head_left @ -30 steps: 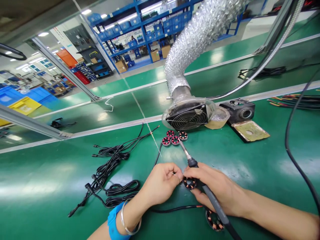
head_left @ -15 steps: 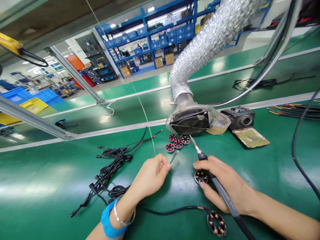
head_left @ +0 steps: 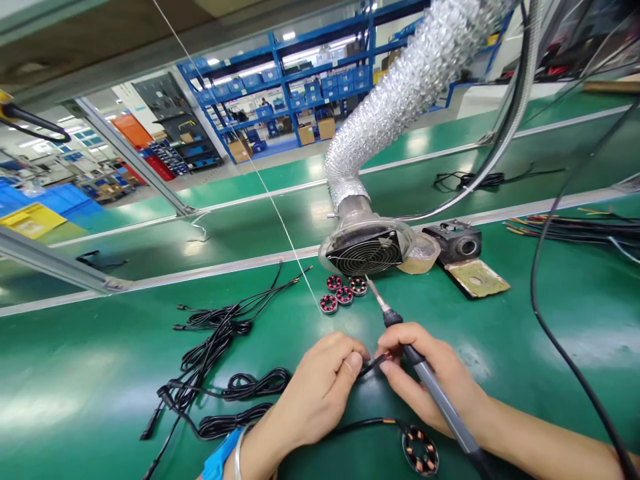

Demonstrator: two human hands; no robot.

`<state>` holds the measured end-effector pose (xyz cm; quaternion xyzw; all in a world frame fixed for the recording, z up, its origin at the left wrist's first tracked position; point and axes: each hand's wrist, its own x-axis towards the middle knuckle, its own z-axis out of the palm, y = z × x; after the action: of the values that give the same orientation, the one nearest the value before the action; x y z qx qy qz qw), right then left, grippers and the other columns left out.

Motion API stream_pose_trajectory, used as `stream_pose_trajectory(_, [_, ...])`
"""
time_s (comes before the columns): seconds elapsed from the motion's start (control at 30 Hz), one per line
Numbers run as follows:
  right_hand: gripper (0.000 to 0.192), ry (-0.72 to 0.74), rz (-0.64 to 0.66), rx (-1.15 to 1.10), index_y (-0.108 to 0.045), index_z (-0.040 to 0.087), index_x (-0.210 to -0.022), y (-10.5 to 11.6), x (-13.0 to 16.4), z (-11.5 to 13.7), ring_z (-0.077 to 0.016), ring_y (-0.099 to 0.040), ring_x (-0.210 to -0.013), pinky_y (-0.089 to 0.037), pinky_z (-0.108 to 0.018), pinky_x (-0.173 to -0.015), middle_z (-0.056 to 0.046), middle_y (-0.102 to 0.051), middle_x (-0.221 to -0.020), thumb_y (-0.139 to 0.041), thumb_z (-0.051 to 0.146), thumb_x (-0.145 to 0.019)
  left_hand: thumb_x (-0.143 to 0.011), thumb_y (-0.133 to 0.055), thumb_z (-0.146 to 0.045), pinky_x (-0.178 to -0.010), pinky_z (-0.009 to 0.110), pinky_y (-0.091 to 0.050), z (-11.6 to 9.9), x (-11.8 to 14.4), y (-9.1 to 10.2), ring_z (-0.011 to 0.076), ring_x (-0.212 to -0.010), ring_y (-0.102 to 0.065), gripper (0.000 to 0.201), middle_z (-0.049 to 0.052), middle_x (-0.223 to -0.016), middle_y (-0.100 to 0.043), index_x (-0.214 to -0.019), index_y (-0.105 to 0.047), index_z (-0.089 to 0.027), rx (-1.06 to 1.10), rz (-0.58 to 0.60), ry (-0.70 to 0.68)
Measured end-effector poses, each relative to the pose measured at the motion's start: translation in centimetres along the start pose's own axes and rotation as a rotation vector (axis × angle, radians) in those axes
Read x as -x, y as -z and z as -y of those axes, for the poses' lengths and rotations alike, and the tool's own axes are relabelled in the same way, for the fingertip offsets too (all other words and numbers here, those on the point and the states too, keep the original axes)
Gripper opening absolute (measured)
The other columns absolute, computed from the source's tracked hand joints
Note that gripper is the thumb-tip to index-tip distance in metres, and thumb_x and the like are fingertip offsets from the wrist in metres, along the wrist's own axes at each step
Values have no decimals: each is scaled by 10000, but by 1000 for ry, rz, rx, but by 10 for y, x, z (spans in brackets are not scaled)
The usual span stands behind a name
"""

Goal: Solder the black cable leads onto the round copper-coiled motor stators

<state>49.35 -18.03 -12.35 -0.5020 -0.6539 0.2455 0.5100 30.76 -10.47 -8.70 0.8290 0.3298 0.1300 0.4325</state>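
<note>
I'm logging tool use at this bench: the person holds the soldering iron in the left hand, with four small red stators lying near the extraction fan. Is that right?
Not quite. The head view shows the soldering iron in the right hand, not the left; the left hand pinches a black cable end. The four small red stators do lie near the extraction fan.

Both hands meet over a black wire end (head_left: 373, 365), R hand (head_left: 425, 380) w/ soldering iron (head_left: 430, 387), L hand (head_left: 325, 387) probably pinching it.

Extraction fan (head_left: 364, 253) stands behind four small stators (head_left: 343, 294); cable bundle (head_left: 220, 360) lies left of both hands; wired stator (head_left: 420, 451) lies nearest the viewer.
</note>
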Motion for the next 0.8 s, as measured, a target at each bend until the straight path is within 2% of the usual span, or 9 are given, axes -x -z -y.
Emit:
stream_pose_trajectory(0.07, [274,5,11,-23,-505,275,-1070,-2,0,0,-113,-633,-704,-531,-221,-659,28,-638,-843,-532,93,-866,-1009,-330,-410,-814,290,-408,3,-4,-2,183,-888,-565,376,61,-931,-627,-899,-608,-182,182,85,-5])
stream_pose_trajectory(0.13, [291,15,6,-45,-501,276,-1073,-2,0,1,-101,-631,-686,-531,-203,-647,35,-638,-836,-536,83,-858,-990,-337,-493,-682,271,-434,6,-7,-5,161,-714,-573,426,44,-779,-614,-836,-570,-172,405,277,89])
stream_pose_trajectory(0.2, [318,14,-5,-55,-499,275,-1084,-1,1,1,-95,-627,-683,-533,-197,-646,34,-637,-849,-540,70,-844,-970,-355,-550,-534,235,-376,8,-7,-7,119,-532,-491,428,-5,-650,-553,-805,-503,-184,523,407,194])
stream_pose_trajectory(0.27, [370,-5,-3,-77,-491,269,-1113,1,2,1,-103,-627,-710,-541,-212,-669,23,-635,-881,-542,53,-818,-969,-377,-546,-517,221,-322,8,-6,-7,98,-515,-417,402,-36,-628,-500,-795,-461,-193,461,358,198])
stream_pose_trajectory(0.4, [459,-27,34,-161,-461,265,-1171,5,4,1,-122,-629,-759,-557,-241,-703,7,-629,-924,-539,35,-782,-989,-396,-472,-638,231,-323,3,-4,-8,115,-689,-407,346,-28,-737,-473,-818,-485,-184,260,103,93])
stream_pose_trajectory(0.47, [421,2,20,-156,-476,268,-1150,4,5,2,-115,-630,-745,-556,-235,-697,11,-631,-909,-543,41,-801,-988,-388,-485,-637,234,-309,4,-5,-10,116,-689,-382,382,-31,-730,-445,-789,-493,-175,290,107,89])
stream_pose_trajectory(0.57, [366,40,-3,-137,-494,272,-1123,2,4,2,-97,-637,-696,-549,-212,-671,26,-638,-861,-549,50,-836,-968,-368,-562,-564,237,-260,8,-9,-13,104,-592,-316,501,-46,-630,-378,-719,-524,-157,453,246,117])
stream_pose_trajectory(0.63, [376,44,-13,-126,-490,278,-1135,1,3,2,-89,-646,-692,-549,-201,-678,30,-647,-865,-550,49,-843,-945,-395,-600,-522,238,-221,10,-10,-14,96,-536,-278,521,-61,-580,-342,-752,-569,-149,537,279,149])
stream_pose_trajectory(0.8, [447,-38,-20,-85,-472,280,-1167,2,0,2,-97,-634,-733,-554,-205,-710,23,-642,-900,-574,53,-796,-949,-469,-522,-607,222,-308,9,-10,-17,101,-623,-401,418,-28,-669,-479,-777,-549,-149,511,117,110])
